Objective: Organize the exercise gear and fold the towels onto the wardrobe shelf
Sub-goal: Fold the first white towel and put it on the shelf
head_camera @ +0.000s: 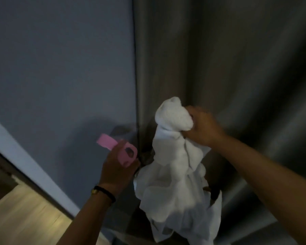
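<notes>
left hand: our left hand (pixel 117 167) is raised in front of the wall, fingers clenched around a pink band (pixel 120 149); one flat end of the band sticks out up and to the left, the rest loops over the fingers.
right hand: our right hand (pixel 201 126) grips a white towel (pixel 175 165) near its top, fingers curled into the cloth; a bunched knob of towel stands above the grip.
towel: we hold it in the air, not folded; it hangs crumpled below the right hand, lower part spreading out, just right of the left hand.
pink band: held only by the left hand, just beside the towel, we cannot tell whether they touch.
wrist: dark bracelet (pixel 104 192) with a small gold piece on our left wrist.
backdrop: grey wall (pixel 60 68) on the left, grey curtain (pixel 237 59) in vertical folds on the right; a dark seam runs between them.
floor: light wooden floor (pixel 21 218) at lower left, white baseboard (pixel 25 152) along the wall foot.
blur: frame is soft, fine detail of the band and the fingers is hard to read.
</notes>
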Tool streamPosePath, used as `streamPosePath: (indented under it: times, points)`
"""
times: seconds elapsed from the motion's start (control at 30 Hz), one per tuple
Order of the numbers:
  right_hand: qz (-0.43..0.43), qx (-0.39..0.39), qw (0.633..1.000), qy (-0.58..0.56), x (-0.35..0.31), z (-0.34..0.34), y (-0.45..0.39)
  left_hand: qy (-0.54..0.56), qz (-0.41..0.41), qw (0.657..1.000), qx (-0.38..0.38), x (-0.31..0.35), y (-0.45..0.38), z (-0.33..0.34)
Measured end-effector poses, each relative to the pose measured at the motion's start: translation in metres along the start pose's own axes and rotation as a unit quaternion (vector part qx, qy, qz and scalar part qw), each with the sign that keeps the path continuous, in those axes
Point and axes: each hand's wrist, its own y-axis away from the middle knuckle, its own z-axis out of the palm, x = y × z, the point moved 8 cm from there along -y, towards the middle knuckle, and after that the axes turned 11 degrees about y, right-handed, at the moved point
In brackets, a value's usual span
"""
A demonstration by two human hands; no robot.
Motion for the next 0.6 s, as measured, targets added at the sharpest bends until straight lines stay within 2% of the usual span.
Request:
streamPosePath:
  times: [0.07, 0.13, 0.23, 0.33, 0.4, 0.47, 0.53, 0.6]
  points:
    - [-0.073, -0.052, 0.993, 0.073, -0.02, -0.023, -0.003, 0.082, 0.042, 0.996, -0.009, 0.029, -0.012, -0.004]
    - [-0.113, -0.069, 0.983, 0.124, -0.033, -0.044, -0.003, 0.102, 0.105, 0.989, -0.03, 0.062, -0.025, -0.004]
    - [-0.139, -0.043, 0.975, 0.166, -0.048, -0.074, 0.002, 0.047, 0.161, 0.984, -0.067, 0.098, -0.044, 0.004]
    - [-0.177, -0.002, 0.972, 0.157, -0.063, -0.096, 0.01, 0.005, 0.209, 0.969, -0.133, 0.126, -0.055, 0.022]
    - [-0.208, 0.025, 0.966, 0.151, -0.074, -0.103, 0.015, -0.018, 0.28, 0.939, -0.2, 0.149, -0.047, 0.046]
    - [-0.23, 0.061, 0.961, 0.142, -0.08, -0.108, 0.022, -0.075, 0.347, 0.906, -0.23, 0.164, -0.038, 0.07]
    - [-0.219, 0.106, 0.962, 0.121, -0.071, -0.117, 0.028, -0.054, 0.3, 0.931, -0.202, 0.162, -0.04, 0.076]
    - [-0.15, 0.165, 0.973, 0.058, -0.042, -0.129, 0.037, -0.021, 0.238, 0.96, -0.146, 0.153, -0.048, 0.076]
